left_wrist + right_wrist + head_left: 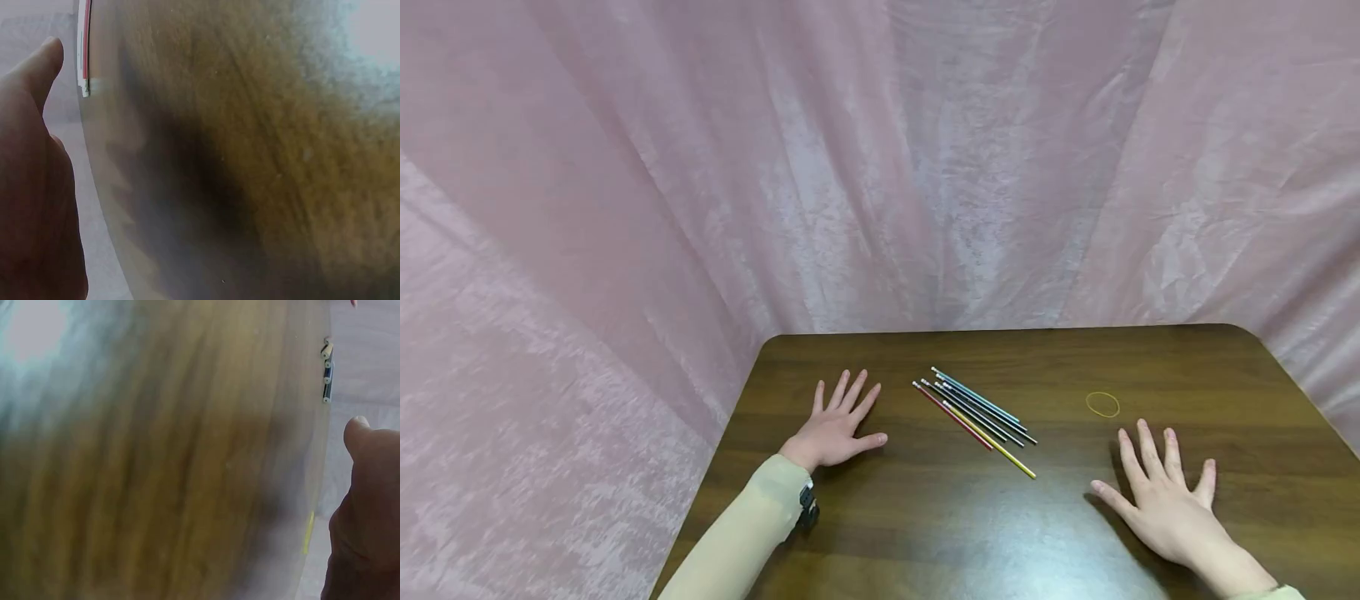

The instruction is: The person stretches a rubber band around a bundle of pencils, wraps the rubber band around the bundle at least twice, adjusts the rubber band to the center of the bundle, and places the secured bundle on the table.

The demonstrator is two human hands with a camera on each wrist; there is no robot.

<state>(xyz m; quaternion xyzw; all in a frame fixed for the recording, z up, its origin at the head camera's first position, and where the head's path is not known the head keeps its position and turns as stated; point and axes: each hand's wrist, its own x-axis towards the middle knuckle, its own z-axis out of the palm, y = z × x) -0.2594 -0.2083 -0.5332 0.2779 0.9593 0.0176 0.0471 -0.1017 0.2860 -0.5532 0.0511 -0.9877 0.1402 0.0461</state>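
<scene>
Several pencils (977, 408) lie in a loose, slanting bunch near the middle of the table, their white eraser ends toward the back left. A yellow pencil (1011, 457) and a red pencil (958, 420) are at the front of the bunch; blue and dark ones lie behind. My left hand (835, 431) is spread flat, palm down, left of the pencils and apart from them. To the right, my right hand (1168, 504) is also spread, palm down, holding nothing. Just beyond its fingertips lies a thin yellow rubber band (1102, 405) in an oval loop.
The brown wooden table (887, 533) has rounded far corners. Behind it and at the sides hangs a pink velvety curtain (925, 167). A dark device (807, 504) is strapped on the left wrist. Light glares off the table's front middle.
</scene>
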